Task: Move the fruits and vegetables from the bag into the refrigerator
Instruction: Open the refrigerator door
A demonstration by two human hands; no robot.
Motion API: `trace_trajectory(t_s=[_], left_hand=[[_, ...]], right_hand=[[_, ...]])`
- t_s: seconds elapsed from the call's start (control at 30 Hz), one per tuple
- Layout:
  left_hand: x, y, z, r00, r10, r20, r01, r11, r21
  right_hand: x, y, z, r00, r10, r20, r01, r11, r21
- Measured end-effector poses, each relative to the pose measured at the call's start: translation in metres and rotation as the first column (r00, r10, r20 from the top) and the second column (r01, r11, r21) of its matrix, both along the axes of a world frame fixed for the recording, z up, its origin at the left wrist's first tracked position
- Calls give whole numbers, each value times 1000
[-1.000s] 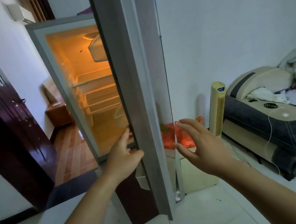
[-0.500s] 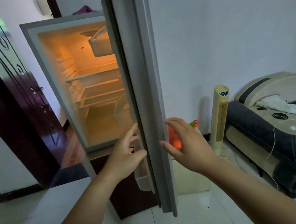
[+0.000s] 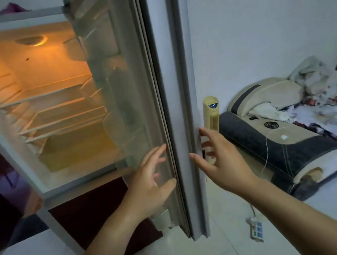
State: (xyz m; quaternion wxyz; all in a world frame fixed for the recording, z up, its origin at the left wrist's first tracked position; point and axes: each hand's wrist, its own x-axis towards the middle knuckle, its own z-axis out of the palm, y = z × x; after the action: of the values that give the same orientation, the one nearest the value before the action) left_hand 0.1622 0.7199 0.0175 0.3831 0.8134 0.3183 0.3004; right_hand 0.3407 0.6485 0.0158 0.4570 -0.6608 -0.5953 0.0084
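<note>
The refrigerator stands open at the left, lit orange inside, with bare wire shelves. Its grey door juts edge-on toward me in the middle of the view. My left hand is open on the inner side of the door, fingers spread near the seal. On the outer side, close to the door's face, my right hand is open, with its fingers spread. Neither hand holds anything. The red bag is hidden behind the door.
A cream tower fan stands right behind the door. A folded mattress with bedding fills the right side. A white power strip lies on the tiled floor. Below the refrigerator's open compartment is a dark red door panel.
The view has moved closer and to the right, so the door edge now fills the centre and hides the red bag. Both hands stay open on either side of the door.
</note>
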Motion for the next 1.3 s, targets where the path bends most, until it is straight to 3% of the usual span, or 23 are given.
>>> trace_trajectory(t_s=[0.43, 0.7, 0.9, 1.07, 1.3], left_hand=[[106, 10, -5, 996, -91, -27, 90, 996, -10], [138, -14, -3, 993, 121, 4, -121, 993, 5], [171, -62, -15, 931, 360, 58, -359, 933, -33], [223, -94, -29, 898, 432, 77, -424, 900, -100], [295, -106, -39, 922, 387, -5, -384, 915, -126]], right_hand=[[113, 22, 1, 998, -2, -57, -1, 999, -40], [168, 23, 2, 970, 239, -45, -240, 971, -7], [242, 1, -9, 927, 374, 16, -373, 927, -43], [305, -25, -27, 907, 418, 52, -411, 906, -99], [352, -33, -41, 892, 446, 71, -435, 891, -130]])
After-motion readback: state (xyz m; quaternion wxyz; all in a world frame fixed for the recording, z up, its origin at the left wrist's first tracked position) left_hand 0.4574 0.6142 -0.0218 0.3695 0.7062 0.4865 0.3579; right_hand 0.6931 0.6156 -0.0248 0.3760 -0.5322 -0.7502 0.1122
